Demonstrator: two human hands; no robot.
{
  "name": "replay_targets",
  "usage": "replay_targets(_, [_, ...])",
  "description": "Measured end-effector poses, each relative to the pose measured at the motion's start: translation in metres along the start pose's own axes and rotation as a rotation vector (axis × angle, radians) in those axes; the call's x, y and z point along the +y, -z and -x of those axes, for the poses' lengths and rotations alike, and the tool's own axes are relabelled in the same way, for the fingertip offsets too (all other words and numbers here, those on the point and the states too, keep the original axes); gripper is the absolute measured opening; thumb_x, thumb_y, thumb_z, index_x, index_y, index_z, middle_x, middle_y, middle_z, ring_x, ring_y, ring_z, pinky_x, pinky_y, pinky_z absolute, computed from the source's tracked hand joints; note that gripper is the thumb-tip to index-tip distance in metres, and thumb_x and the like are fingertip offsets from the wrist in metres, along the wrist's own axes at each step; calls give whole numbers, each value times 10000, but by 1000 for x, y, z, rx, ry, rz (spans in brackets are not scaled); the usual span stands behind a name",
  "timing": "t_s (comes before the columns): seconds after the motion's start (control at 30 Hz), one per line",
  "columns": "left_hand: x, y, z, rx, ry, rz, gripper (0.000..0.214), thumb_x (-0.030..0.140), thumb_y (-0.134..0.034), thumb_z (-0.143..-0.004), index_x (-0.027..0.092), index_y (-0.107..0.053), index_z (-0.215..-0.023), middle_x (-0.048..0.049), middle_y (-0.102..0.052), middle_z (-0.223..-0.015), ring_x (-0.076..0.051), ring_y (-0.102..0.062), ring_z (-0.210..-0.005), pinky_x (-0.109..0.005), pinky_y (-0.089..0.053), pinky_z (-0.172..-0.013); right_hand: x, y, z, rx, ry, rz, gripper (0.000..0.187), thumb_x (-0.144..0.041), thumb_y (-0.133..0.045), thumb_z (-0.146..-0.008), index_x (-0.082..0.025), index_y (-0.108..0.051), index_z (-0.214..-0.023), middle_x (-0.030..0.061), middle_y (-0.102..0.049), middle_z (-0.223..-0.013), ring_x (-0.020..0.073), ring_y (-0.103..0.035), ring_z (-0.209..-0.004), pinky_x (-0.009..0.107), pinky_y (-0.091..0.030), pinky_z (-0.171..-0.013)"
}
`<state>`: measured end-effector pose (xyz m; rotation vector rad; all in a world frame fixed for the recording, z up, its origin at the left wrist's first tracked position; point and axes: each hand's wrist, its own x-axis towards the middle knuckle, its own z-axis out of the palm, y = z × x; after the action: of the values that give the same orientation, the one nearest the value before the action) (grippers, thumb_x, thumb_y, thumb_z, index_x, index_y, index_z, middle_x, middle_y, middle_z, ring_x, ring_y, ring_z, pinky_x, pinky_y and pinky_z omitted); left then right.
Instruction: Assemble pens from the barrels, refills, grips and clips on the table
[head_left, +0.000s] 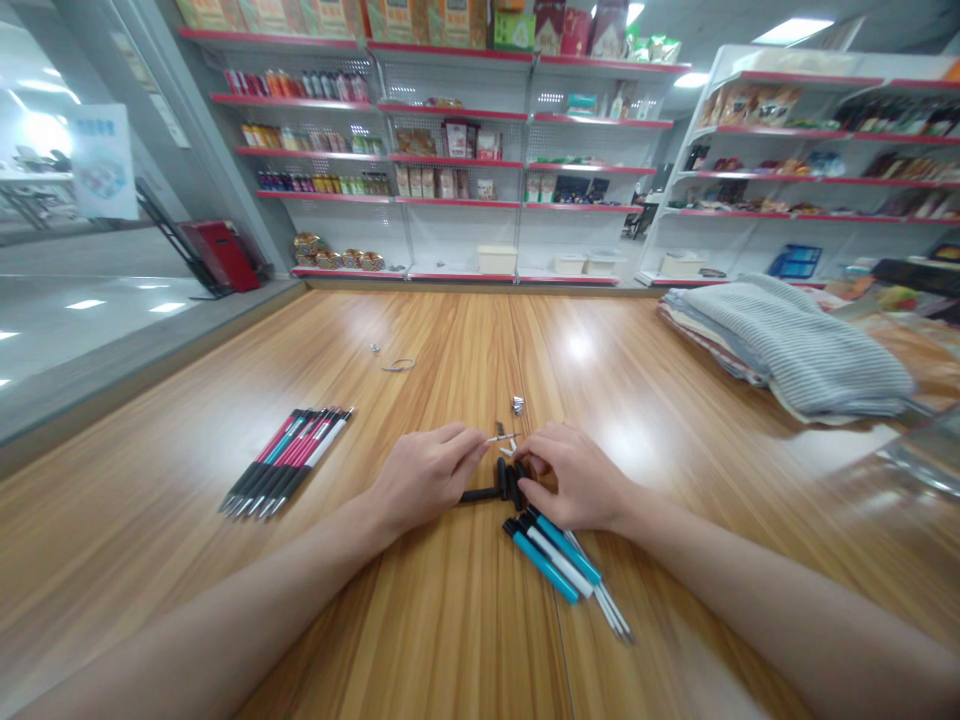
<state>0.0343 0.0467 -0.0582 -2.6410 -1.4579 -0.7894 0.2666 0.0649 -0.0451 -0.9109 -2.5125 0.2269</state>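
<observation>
My left hand (435, 470) is pinched closed on a thin pale pen refill (501, 437) that sticks out to the right from its fingertips. A black pen barrel (480, 495) lies just below it. My right hand (574, 475) is curled with thumb and fingers round one of the black pen grips (514, 488) on the table. Small white tube pieces (508, 449) lie between the hands, and several silver pen tips (517, 405) stand beyond them. Below my right hand are blue barrels (551, 570), a white barrel (561, 562) and several slim refills (613, 612).
To the left lies a row of assembled pens (289, 460) in red, blue and white. A thin wire loop (399, 365) is farther back on the wooden table (337, 620). Folded cloths (795, 345) are stacked at right. Stocked shelves (457, 195) stand behind.
</observation>
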Motion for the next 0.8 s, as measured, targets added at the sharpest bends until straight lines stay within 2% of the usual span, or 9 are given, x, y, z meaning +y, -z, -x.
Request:
replay_targets(0.2, [0, 0, 1, 11, -4, -10, 254, 332, -385, -978, 214, -604, -927, -23, -613, -814, -137, -592, -742, -249, -424, -678, 2, -1, 0, 10, 31, -111, 196, -139, -614, -713, -178, -586, -903, 15, -584, -755, 176, -519, -734, 315, -397, -733])
replay_targets(0.33, [1, 2, 1, 37, -19, -3, 247, 320, -401, -971, 213, -621, -932, -25, -620, -799, -134, -596, -729, -239, -433, -666, 3, -3, 0, 57, 53, -205, 214, -126, -595, -759, -181, -598, -965, 33, -614, -812, 183, -548, -774, 329, -433, -759])
replay_targets(0.5, [2, 3, 0, 104, -63, 15, 254, 316, -411, -961, 208, -638, -925, -30, -614, -748, -132, -585, -683, -224, -433, -616, 5, -3, -1, 277, 17, -278, 183, -167, -540, -858, -194, -618, -1021, 65, -635, -916, 196, -575, -873, 338, -464, -784])
replay_targets(0.63, [2, 3, -1, 109, -63, 14, 261, 314, -408, -960, 204, -637, -900, -27, -600, -727, -128, -574, -663, -218, -423, -599, 8, -3, -2, 497, -127, -307, 109, -228, -589, -860, -195, -626, -958, 36, -630, -830, 161, -545, -729, 307, -457, -682])
replay_targets(0.8, [1, 2, 0, 94, -60, 9, 266, 312, -402, -963, 201, -630, -881, -27, -600, -736, -127, -571, -669, -222, -415, -605, 12, -4, -1, 628, -198, -439, 116, -258, -621, -859, -191, -626, -954, 34, -633, -823, 154, -546, -718, 305, -456, -668])
